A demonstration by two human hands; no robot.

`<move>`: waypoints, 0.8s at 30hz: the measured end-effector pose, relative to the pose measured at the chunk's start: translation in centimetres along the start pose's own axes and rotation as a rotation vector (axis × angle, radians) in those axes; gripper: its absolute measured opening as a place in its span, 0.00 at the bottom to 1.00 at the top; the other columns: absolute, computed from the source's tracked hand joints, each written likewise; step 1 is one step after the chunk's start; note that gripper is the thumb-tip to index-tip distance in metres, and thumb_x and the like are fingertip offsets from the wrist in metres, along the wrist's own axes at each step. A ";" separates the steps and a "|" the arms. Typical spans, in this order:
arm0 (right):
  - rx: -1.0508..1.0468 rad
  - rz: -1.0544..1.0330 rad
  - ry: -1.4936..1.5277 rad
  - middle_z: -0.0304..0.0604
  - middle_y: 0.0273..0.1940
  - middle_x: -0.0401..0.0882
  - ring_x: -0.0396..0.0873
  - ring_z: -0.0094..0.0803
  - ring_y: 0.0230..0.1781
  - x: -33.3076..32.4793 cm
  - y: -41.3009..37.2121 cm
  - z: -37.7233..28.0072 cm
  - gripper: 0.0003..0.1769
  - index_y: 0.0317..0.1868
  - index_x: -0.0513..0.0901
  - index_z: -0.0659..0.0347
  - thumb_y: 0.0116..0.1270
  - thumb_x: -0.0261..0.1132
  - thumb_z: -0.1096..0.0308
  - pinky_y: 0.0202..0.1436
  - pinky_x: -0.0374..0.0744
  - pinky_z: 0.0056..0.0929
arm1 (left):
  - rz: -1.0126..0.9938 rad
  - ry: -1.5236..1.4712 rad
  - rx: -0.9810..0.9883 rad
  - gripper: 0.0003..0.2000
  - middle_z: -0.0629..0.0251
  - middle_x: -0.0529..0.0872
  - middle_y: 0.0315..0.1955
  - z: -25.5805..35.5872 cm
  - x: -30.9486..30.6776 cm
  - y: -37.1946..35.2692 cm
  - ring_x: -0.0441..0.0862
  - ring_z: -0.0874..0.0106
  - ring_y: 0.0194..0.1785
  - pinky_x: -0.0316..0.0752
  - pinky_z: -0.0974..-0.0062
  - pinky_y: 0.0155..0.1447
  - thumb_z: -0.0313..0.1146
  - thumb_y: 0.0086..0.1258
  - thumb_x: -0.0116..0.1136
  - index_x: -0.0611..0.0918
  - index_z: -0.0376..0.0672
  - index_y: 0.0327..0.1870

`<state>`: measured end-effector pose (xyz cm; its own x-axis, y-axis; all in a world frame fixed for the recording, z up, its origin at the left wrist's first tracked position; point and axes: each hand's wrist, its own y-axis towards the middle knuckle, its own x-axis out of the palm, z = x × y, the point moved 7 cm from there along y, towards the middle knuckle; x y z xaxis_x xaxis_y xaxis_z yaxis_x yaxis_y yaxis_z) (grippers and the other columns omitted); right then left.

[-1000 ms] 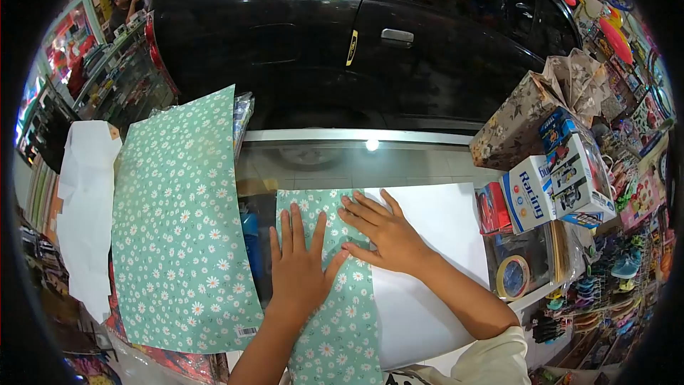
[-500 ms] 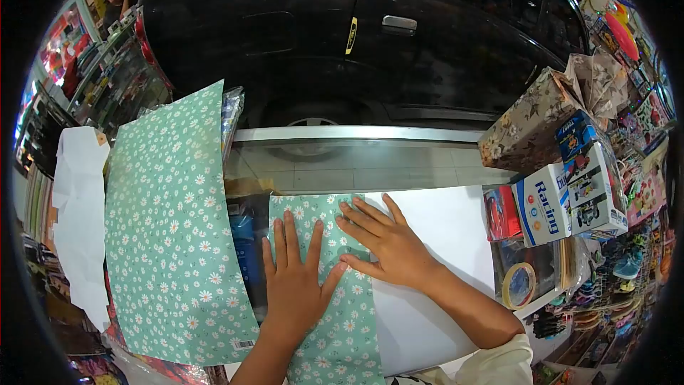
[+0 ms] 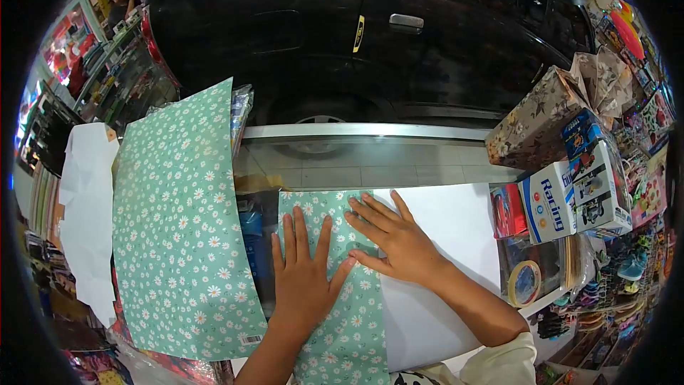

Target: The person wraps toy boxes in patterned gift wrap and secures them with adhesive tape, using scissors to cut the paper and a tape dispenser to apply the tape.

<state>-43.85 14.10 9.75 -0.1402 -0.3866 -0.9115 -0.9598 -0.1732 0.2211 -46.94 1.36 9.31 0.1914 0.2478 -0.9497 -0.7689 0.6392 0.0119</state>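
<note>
Flat on the counter lies a piece of wrapping paper, a green daisy-patterned strip (image 3: 345, 346) on its left and plain white (image 3: 456, 235) on its right. My left hand (image 3: 305, 285) rests palm down on the strip, fingers spread. My right hand (image 3: 402, 246) also presses flat, its fingertips on the daisy pattern and its palm around the line where green meets white. The two thumbs nearly meet. Left of my hands, another green daisy sheet (image 3: 178, 235) with a barcode label lies apart from the strip.
A glass counter with a metal edge (image 3: 363, 130) lies ahead, a black car (image 3: 299, 50) beyond it. On the right are a Racing box (image 3: 547, 203), a flowered gift bag (image 3: 534, 117) and a tape roll (image 3: 524, 284). Crumpled white paper (image 3: 87, 221) hangs at left.
The whole view has shifted slightly to the right. Both hands keep nearly the same spread pose and place on the paper.
</note>
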 end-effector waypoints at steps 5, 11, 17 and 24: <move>-0.007 0.012 -0.001 0.45 0.65 0.65 0.57 0.38 0.70 -0.1 -0.1 -0.1 0.29 0.60 0.73 0.58 0.65 0.57 0.48 0.71 0.49 0.54 | 0.018 -0.005 0.017 0.33 0.39 0.46 0.70 0.0 0.0 0.0 0.40 0.46 0.74 0.37 0.46 0.71 0.56 0.69 0.43 0.59 0.44 0.70; 0.007 0.049 -0.015 0.46 0.63 0.68 0.60 0.40 0.68 -0.5 0.2 -0.4 0.24 0.57 0.75 0.60 0.67 0.56 0.54 0.70 0.52 0.54 | 0.084 0.024 0.076 0.34 0.34 0.47 0.68 -0.1 0.4 -0.2 0.41 0.41 0.72 0.39 0.44 0.70 0.56 0.70 0.42 0.59 0.41 0.69; -0.099 -0.040 -0.067 0.43 0.58 0.73 0.65 0.37 0.63 0.6 5.2 -3.0 0.19 0.52 0.78 0.59 0.69 0.50 0.57 0.66 0.54 0.53 | 0.157 -0.002 0.151 0.37 0.27 0.50 0.65 -0.7 1.6 -0.2 0.41 0.38 0.71 0.38 0.48 0.72 0.57 0.70 0.39 0.57 0.32 0.68; -0.140 -0.078 0.101 0.35 0.58 0.71 0.65 0.31 0.57 3.4 8.9 -1.9 0.22 0.55 0.78 0.52 0.71 0.44 0.54 0.55 0.56 0.40 | 0.068 0.031 0.112 0.38 0.29 0.46 0.67 -1.3 2.6 0.3 0.37 0.44 0.73 0.34 0.54 0.74 0.61 0.70 0.32 0.54 0.34 0.69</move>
<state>-52.39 9.52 9.29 -0.0350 -0.4550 -0.8898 -0.9224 -0.3281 0.2040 -47.52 1.25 6.47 0.1210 0.2721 -0.9546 -0.7062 0.6994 0.1098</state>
